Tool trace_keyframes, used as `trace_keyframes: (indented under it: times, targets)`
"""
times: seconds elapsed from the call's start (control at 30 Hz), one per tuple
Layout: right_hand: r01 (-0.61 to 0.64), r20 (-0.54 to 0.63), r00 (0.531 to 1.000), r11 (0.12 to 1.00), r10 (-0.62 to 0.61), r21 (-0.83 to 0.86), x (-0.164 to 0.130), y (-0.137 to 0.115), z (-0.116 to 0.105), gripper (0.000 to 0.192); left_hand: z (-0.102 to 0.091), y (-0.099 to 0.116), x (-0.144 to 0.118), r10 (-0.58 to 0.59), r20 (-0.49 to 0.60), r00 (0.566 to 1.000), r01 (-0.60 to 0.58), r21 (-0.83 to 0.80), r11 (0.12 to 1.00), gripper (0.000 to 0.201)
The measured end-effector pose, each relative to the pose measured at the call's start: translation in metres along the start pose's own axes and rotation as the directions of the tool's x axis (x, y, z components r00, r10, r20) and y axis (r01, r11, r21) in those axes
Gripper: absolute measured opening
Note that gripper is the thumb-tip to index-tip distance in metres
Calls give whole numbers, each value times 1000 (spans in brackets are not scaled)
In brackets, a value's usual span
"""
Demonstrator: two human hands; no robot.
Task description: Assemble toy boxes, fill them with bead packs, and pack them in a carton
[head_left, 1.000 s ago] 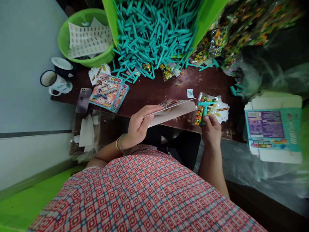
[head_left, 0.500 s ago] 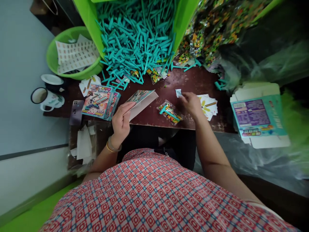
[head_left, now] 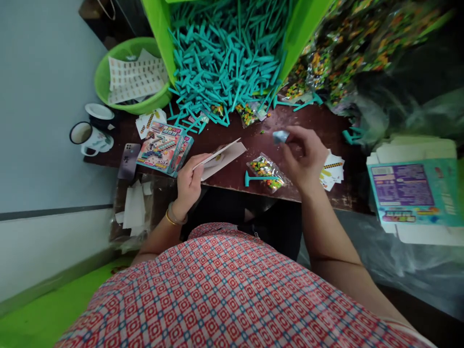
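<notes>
My left hand (head_left: 190, 180) is closed around a small carton (head_left: 228, 160), its open end turned to the right. White inner walls show, with a bit of yellow inside that I cannot make out. My right hand (head_left: 304, 157) pinches a small pale-blue packet (head_left: 280, 137) between thumb and fingers, raised over the table. Below and between the hands lies a clear bag of colourful beads (head_left: 266, 166). A turquoise T-shaped stick (head_left: 261, 178) rests across this bag. Printed white cards (head_left: 332, 169) lie fanned out beside my right wrist.
A green bin (head_left: 159, 29) spills turquoise T-shaped sticks (head_left: 224, 63) onto the table's back. Left stand filled cartons (head_left: 159, 147), a phone (head_left: 129, 161), an enamel mug (head_left: 92, 139) and a green basin (head_left: 103, 79). Flat cartons (head_left: 413, 188) sit right; bead bags (head_left: 326, 63) heap behind.
My right hand has picked the pale-blue packet up off the table. The T-shaped stick has turned and now sticks out left of the bead bag. The carton has tilted slightly, and the view has shifted.
</notes>
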State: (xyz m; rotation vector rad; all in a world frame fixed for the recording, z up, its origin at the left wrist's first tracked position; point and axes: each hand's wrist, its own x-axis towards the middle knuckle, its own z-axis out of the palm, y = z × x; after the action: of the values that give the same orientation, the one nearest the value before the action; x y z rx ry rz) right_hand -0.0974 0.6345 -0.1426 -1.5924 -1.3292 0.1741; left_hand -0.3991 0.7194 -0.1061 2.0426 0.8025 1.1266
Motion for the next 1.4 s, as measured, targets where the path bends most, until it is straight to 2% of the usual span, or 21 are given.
trace_keyframes:
  times: [0.03, 0.1, 0.13, 0.17, 0.2, 0.27, 0.33, 0.47, 0.53, 0.6, 0.7, 0.83, 0.9, 0.93, 1.0, 1.07, 1.13, 1.27, 1.4]
  targets:
    - [130, 79, 989, 991, -129, -10, -1, -23, 4, 32, 1, 0, 1, 2, 2, 1000, -2, -4, 1000, 40]
    - [362, 273, 898, 932, -344, -17, -1, -54, 17, 32, 3, 1, 4, 7, 3, 1000, -7, -5, 1000, 40]
    - [436, 341, 849, 900, -405, -19, -2, -60, 25, 34, 3, 1, 5, 8, 1, 1000, -8, -1, 1000, 40]
    - [472, 370, 824, 881, -428, -31, -4, -59, 31, 37, 3, 1, 6, 7, -1, 1000, -7, 4, 1000, 41]
    - [472, 360, 831, 880, -423, -56, -7, -54, 36, 40, 3, 1, 6, 4, -2, 1000, -4, 11, 1000, 41]
    - [393, 283, 893, 913, -350, -112, -21, -34, 39, 41, 1, -1, 6, 0, -5, 1000, 0, 20, 1000, 40]
    - [290, 287, 928, 943, -236, -164, -42, -8, 36, 38, -2, -3, 5, 1, -11, 1000, -1, 14, 1000, 38]
    - [211, 422, 905, 919, -54, -335, -91, 26, 23, 35, -6, -4, 2, -7, -23, 1000, 7, 14, 1000, 38]
    - [191, 412, 911, 894, -7, -405, -109, 34, 18, 40, -5, -5, 3, 20, -32, 999, -19, 38, 999, 37]
    - [156, 387, 921, 884, 31, -440, -119, 40, 14, 44, -1, -8, 3, 104, -31, 994, -102, 74, 992, 35]
    - [93, 340, 937, 877, 83, -471, -121, 47, 15, 44, 16, -24, 2, 216, 20, 976, -216, 148, 965, 36]
    - [73, 294, 952, 865, 88, -496, -115, 50, 20, 32, 53, -55, -7, 177, 186, 966, -220, 242, 945, 46]
    - [67, 274, 959, 875, 77, -479, -113, 50, 20, 28, 64, -62, -12, 169, 222, 960, -219, 225, 949, 48]
    - [54, 253, 965, 883, 74, -467, -112, 50, 18, 26, 66, -62, -13, 166, 199, 966, -207, 206, 957, 47]
    - [11, 173, 982, 890, 76, -455, -111, 53, 13, 26, 62, -57, -10, 138, 83, 987, -151, 171, 974, 47]
    - [-41, 76, 993, 876, 88, -481, -111, 57, 8, 29, 50, -48, -3, 78, -51, 996, -69, 152, 986, 47]
    - [-69, 39, 994, 844, 106, -532, -112, 60, 8, 34, 37, -43, 7, 17, -133, 991, 1, 139, 990, 48]
    - [-32, 149, 977, 799, 151, -601, -116, 61, 18, 44, 22, -44, 20, -64, -170, 983, 83, 109, 991, 47]
    - [-22, 194, 965, 787, 179, -616, -117, 58, 26, 43, 21, -49, 21, -104, -187, 977, 118, 63, 991, 45]
